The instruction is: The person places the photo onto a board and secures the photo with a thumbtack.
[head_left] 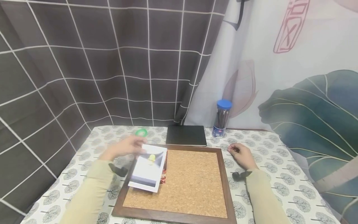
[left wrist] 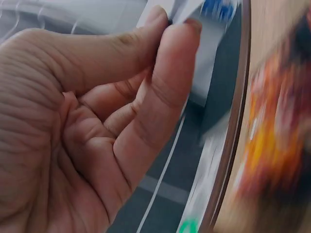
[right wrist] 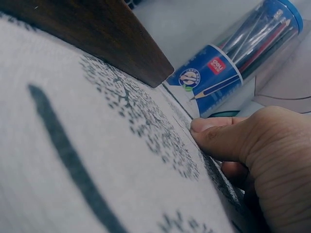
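The left fingers [left wrist: 177, 63] are pinching the white-bordered photo print [head_left: 146, 169] at its top corner, apparently keeping its picture face unobstructed over the framed corkboard [head_left: 193, 180] below them. A red print [head_left: 163, 177] is lying partly hidden behind it. The right fingers [right wrist: 218, 140] are resting loosely curled on the bench [head_left: 279, 174], gripping nothing visible; beyond them, a pencil tub [head_left: 220, 121] is displaying "deli".
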Demonstrator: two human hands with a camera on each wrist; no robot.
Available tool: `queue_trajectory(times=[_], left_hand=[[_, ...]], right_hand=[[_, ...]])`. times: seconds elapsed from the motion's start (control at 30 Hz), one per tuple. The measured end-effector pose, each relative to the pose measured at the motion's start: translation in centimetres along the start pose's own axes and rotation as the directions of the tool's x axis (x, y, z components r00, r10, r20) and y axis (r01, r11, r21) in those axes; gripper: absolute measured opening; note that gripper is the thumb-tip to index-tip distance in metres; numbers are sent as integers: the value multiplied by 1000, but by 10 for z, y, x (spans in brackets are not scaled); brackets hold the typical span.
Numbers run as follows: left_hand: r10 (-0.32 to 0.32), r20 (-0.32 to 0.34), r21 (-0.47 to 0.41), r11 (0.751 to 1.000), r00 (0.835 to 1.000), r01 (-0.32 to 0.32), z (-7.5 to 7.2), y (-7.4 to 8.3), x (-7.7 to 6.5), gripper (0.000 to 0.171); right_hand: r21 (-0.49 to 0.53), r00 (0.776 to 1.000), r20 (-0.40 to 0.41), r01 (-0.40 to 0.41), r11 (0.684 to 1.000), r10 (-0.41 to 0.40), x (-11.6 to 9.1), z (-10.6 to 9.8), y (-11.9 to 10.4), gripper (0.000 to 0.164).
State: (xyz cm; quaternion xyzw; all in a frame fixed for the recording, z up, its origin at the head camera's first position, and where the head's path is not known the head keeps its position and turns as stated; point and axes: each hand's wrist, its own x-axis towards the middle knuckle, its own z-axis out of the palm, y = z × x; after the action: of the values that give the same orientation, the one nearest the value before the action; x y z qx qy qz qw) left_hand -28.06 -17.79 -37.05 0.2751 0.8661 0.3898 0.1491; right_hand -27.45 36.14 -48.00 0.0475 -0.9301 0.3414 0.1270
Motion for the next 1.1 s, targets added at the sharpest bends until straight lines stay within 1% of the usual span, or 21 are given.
queue_trajectory(times=[0.03, 0.13, 0.2, 0.27, 0.3, 0.37, 0.43, 0.5, 0.6, 0.7, 0.83, 1.1], left_hand=[[19, 13, 7, 1000, 1000, -19, 9, 4, 9, 46], [40, 64, -99, 994, 997, -33, 38, 19, 34, 36], [42, 77, -176, 984, 996, -28, 55, 29, 48, 32], [28, 71, -240, 971, 997, -10, 70, 39, 59, 30], [30, 62, -237, 972, 998, -15, 77, 43, 64, 29], [43, 40, -202, 979, 998, -34, 90, 49, 73, 27], [50, 5, -145, 988, 999, -49, 103, 51, 80, 25], [52, -25, -96, 994, 998, -54, 112, 49, 85, 24], [54, -75, -41, 998, 996, -57, 120, 41, 89, 24], [61, -120, 48, 997, 991, -56, 123, 35, 91, 26], [65, -175, 176, 984, 982, -34, 125, 28, 92, 24], [65, -179, 184, 982, 982, -31, 130, 23, 94, 27]], right_hand=[[1, 1000, 1, 1, 1000, -1, 0, 0, 0, 13], [3, 1000, 3, -5, 1000, 5, 0, 1, -2, 13], [1, 1000, 2, -8, 1000, 8, -1, 1, -3, 13], [0, 1000, 2, -13, 1000, 13, -1, 2, -5, 14], [-3, 1000, 1, -15, 1000, 15, -1, 2, -5, 14], [-3, 1000, -2, -17, 1000, 17, -1, 3, -6, 15], [-1, 1000, -5, -18, 1000, 18, 0, 4, -7, 14], [4, 1000, -9, -16, 1000, 16, 1, 4, -6, 13], [8, 1000, -17, -12, 1000, 12, 1, 3, -5, 12], [5, 1000, -21, -14, 1000, 14, 1, 2, -4, 12], [-5, 1000, -15, -17, 1000, 17, 0, 1, -4, 13], [-29, 1000, -14, -13, 999, 13, -1, 1, -1, 13]])
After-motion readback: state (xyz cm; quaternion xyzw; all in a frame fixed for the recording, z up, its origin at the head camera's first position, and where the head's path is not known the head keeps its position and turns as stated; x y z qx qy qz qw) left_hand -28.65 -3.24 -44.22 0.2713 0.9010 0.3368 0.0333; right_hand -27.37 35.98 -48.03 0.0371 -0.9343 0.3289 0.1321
